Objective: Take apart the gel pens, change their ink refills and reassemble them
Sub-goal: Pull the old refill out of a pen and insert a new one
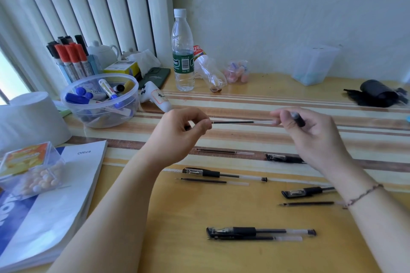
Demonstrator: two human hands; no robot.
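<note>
Thin black-and-clear plastic ink refill is up over the striped mat's middle, left hand pinching its tip end, right hand pinching its clear tail plus a black pen piece; looks featherlight, bendy, slippery, so I'd pinch near the ends.

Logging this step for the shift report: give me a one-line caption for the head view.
Left hand and right hand hold an ink refill level above a desk of gel pens and spare refills.

"Office" printed on white booklet cover. Large blue letters at booklet's lower left, cut off, unreadable. Water bottle: green label with barcode, letters "on" legible. Crushed bottle: red label, characters unclear.
</note>
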